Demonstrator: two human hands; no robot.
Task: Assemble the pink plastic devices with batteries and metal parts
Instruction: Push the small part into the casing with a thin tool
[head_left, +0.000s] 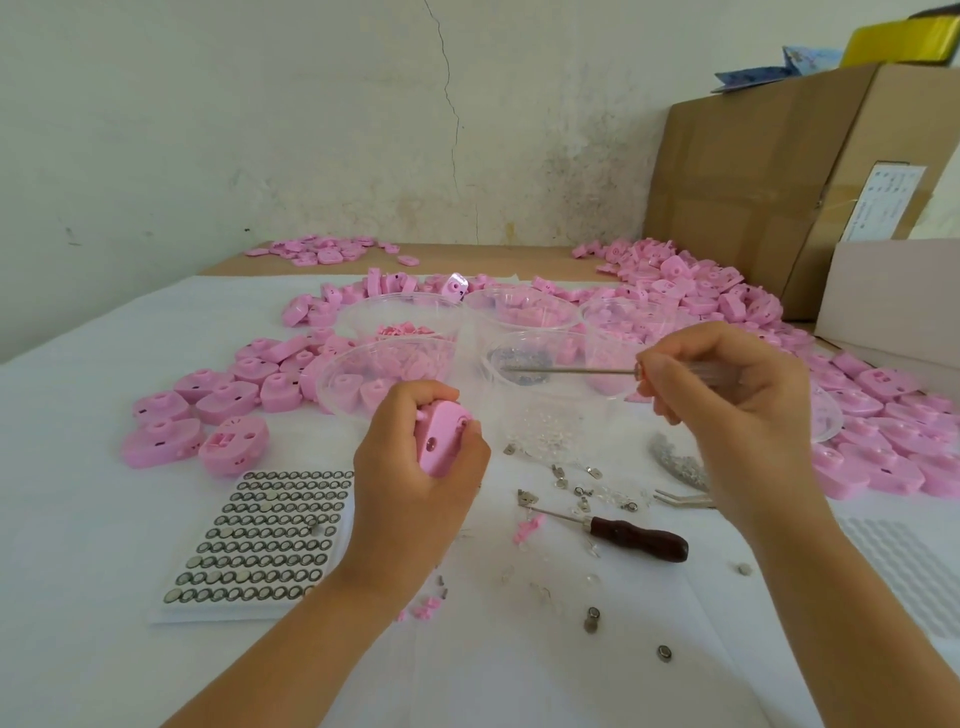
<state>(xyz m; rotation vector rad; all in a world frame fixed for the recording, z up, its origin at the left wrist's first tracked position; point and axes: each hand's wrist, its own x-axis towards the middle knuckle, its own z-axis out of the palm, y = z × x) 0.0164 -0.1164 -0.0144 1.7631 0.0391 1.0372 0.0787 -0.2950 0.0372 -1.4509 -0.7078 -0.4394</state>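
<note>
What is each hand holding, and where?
Left hand grips a pink device around its body. Right hand holds a screwdriver by its clear handle.

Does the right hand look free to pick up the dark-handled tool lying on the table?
Probably not yet: the right hand is gripping a clear-handled screwdriver. The dark-handled tool lies uncovered just below it, so the path itself is open.

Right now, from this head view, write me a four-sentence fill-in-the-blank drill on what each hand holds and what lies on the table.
1. The left hand grips a ____ plastic device.
2. The right hand holds a screwdriver whose metal shaft points toward the person's ____.
3. The battery tray lies to the ____ of the left forearm.
4. The spare screwdriver on the table has a dark ____ handle.

Missing words: pink; left; left; brown
</note>
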